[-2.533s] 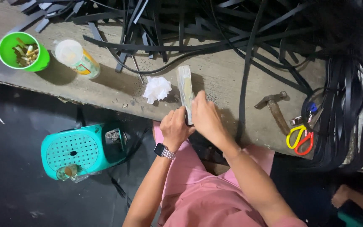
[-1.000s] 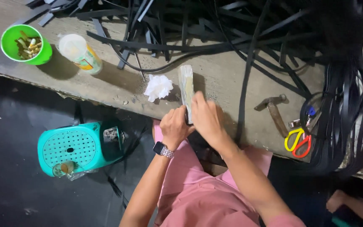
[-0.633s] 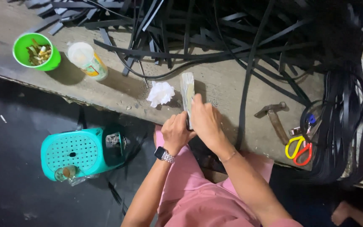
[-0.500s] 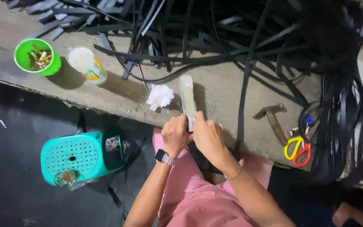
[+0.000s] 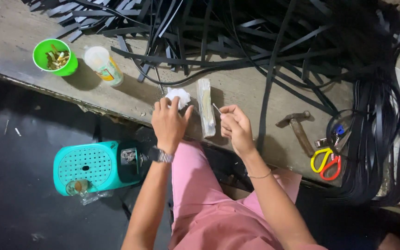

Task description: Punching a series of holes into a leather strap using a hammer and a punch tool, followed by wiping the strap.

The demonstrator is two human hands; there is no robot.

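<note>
Head view, looking down on a workbench (image 5: 255, 88). The left hand (image 5: 168, 122) is being laid, fingers spread apart, on a crumpled white wad (image 5: 179, 96) at about 10 o'clock from a long pale block (image 5: 205, 112), which is lying lengthwise near the bench's front edge, just beside both hands. A small pale sliver with a thin dark tip (image 5: 216, 109) (its kind cannot be told) is being pinched between the thumb and forefinger of the right hand (image 5: 236, 128), at 3 o'clock from the block.

At 12 o'clock, black strips (image 5: 237, 37) are lying in a tangle; at 9 to 10 o'clock, a green cup (image 5: 55, 56) and a capped bottle (image 5: 103, 65) are standing; at 3 to 4 o'clock, a hammer (image 5: 298, 125) and yellow-and-red scissors (image 5: 325, 161) are resting. A teal stool (image 5: 93, 165) is standing below the bench.

Risks, as judged: the pinched piece is being held only lightly and could be dropped; the block, being so near the edge, could be knocked off by a wrist.

Compared with half a second earlier, the hands are no longer being kept together at the block's near end: the left has been moved to the wad, the right drawn aside.
</note>
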